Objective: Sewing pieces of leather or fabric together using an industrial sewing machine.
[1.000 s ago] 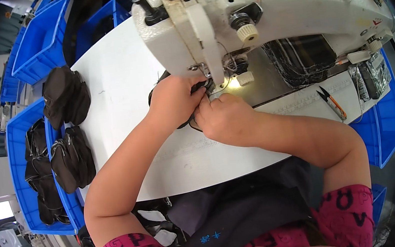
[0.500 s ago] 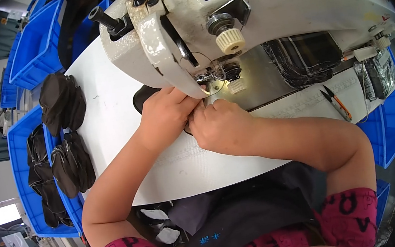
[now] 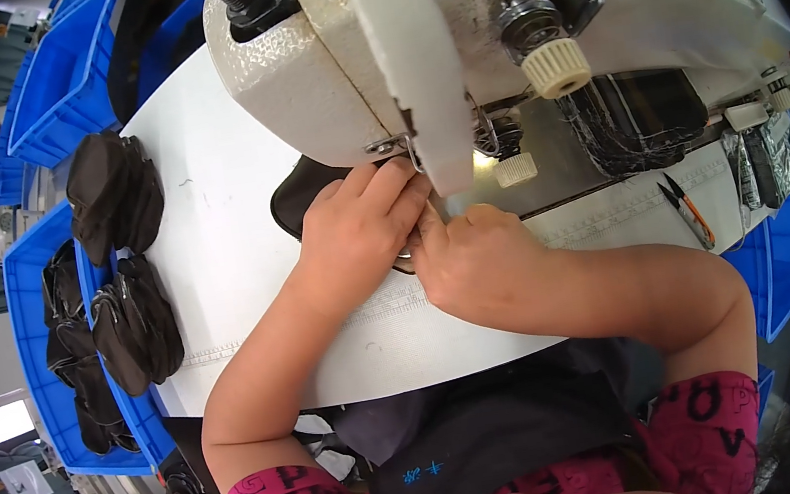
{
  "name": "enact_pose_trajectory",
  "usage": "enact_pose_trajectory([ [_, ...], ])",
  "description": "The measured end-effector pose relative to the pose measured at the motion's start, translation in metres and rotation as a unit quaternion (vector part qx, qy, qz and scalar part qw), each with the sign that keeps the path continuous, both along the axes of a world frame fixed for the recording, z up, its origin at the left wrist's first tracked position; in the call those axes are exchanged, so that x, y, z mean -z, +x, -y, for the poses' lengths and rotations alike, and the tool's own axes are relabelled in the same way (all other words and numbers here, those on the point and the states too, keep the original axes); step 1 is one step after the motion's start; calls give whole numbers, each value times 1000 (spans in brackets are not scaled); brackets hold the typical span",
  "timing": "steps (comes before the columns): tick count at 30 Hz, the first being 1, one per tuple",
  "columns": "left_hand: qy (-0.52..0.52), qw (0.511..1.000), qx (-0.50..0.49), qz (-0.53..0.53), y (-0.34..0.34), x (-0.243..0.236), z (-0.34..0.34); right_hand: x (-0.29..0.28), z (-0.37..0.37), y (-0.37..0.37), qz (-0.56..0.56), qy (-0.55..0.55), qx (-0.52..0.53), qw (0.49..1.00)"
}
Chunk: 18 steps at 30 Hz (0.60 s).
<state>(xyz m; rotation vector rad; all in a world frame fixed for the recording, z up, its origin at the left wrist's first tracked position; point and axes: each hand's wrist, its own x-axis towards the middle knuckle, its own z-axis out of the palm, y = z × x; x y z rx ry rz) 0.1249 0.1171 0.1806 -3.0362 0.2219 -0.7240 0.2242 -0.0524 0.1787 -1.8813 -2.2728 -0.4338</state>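
Fingertips (image 3: 429, 220) of the right hand (image 3: 482, 257) meet those of the left hand (image 3: 356, 220) close beside the sewing machine's head (image 3: 302, 88). The left hand lies across a dark fabric piece (image 3: 300, 196), fingers bent; the right is curled, forefinger stretched toward the left fingertips. Whether either actually pinches the cloth I cannot tell, since the contact is covered.

The likeliest trouble is a fingertip straying under the needle, which is hidden behind the white arm (image 3: 417, 82), because both hands work so near it. Uneven pressure from the two hands could also skew the cloth or pucker its edge.

The dark fabric piece lies on the white tabletop (image 3: 211, 232), mostly beneath the hands. Its rounded end points to the upper left, away from the person; a small edge shows beside the right hand. Its long axis seems to run from upper left to lower right, though the middle is hidden.

Farther out, black stitched pieces (image 3: 649, 115) rest right of the needle area, with orange-handled snips (image 3: 691, 213) nearer the person. Dark pouches (image 3: 110, 198) are heaped at the left, by a blue bin (image 3: 27, 319).
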Motion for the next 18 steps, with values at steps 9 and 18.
enact_pose_trajectory([
  [9, 36, 999, -14, -16, -1, -8, 8, -1, 4, -1, -16, -20, -5, 1000],
  [18, 76, 995, -50, -39, 4, -7, 20, -8, 8, 3, -27, -26, 8, 999],
])
